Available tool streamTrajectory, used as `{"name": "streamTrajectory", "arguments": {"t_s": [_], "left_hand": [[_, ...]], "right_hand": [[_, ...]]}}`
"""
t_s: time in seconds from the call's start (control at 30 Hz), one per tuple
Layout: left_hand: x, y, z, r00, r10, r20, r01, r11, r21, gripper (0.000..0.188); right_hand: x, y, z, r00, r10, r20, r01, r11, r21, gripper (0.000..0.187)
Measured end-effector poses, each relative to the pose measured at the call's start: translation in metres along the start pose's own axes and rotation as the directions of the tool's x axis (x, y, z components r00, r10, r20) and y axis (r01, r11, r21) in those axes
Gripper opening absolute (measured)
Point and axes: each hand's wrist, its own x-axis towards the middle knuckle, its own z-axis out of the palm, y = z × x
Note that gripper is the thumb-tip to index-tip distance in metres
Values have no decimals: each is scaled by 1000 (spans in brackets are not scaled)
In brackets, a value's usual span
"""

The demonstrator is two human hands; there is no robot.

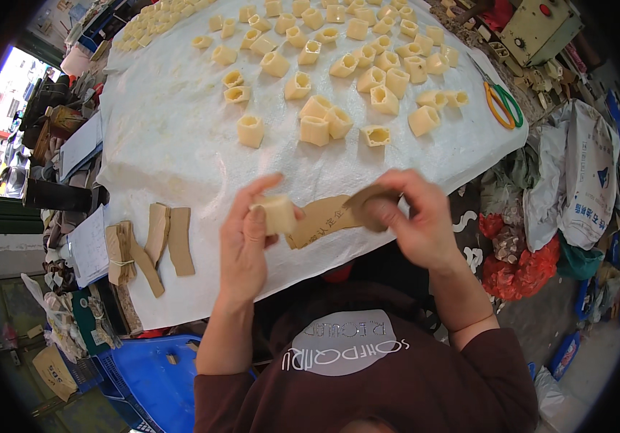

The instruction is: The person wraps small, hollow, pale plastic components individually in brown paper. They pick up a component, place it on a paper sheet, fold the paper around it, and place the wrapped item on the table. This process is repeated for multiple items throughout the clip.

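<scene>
My left hand point(243, 249) grips a cream-coloured hollow block point(278, 215) between thumb and fingers, just above the near edge of the white-covered table point(173, 166). Pinched in my right hand point(424, 222) is a curled brown strip point(366, 200) that looks like sandpaper; motion blurs it, and it is apart from the block. Beneath and between the hands lies a flat brown strip point(323, 219) with printing on it. Several similar loose strips point(179, 242) lie at the left, beside a bundle of strips point(116, 254) tied together.
Many cream hollow blocks point(298, 85) are scattered over the far half of the table. Scissors point(501, 105) with orange and green handles lie at its right edge. Plastic sacks point(577, 173) and red net bags point(519, 270) stand to the right; a blue crate point(158, 375) is below left.
</scene>
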Motion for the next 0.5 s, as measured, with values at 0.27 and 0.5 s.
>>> {"name": "streamTrajectory", "arguments": {"t_s": [0.27,0.5], "left_hand": [[-32,-8,24,979,-82,187,160,876,-455,43],[-39,-19,21,981,-11,193,63,962,-266,48]], "right_hand": [[1,-19,13,877,146,458,-150,988,-29,14],[-3,-7,22,914,4,406,18,999,-51,17]]}}
